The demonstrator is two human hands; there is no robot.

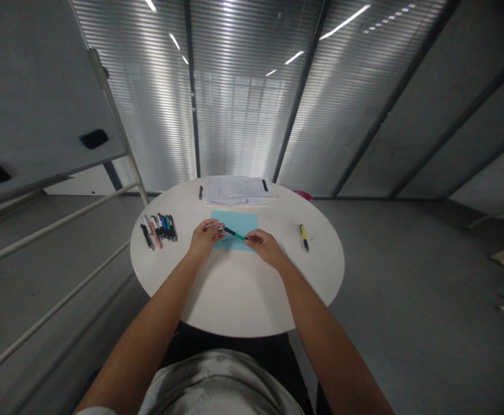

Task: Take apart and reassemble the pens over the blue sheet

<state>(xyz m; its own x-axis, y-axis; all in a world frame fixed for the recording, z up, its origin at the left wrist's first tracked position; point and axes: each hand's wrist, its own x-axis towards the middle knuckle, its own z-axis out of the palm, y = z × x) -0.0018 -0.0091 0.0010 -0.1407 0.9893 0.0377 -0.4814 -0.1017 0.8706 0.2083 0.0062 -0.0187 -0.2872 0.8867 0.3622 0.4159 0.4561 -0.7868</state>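
A green and black pen [235, 233] is stretched between my two hands, slanting down to the right above a light blue sheet [234, 218]. My left hand [205, 235] pinches around its left end, where a thin pale piece shows among the fingers; I cannot tell whether it belongs to the pen. My right hand [264, 244] is closed on the other end with thumb and fingertips. Small dark marks on the blue sheet show just under the pen.
On the round white table [239, 300], several pens [164, 227] lie in a row at the left. A yellow and black pen [304, 238] lies at the right. Papers [234, 190] and a dark pen [200, 192] are at the back. A whiteboard frame [117, 121] stands left.
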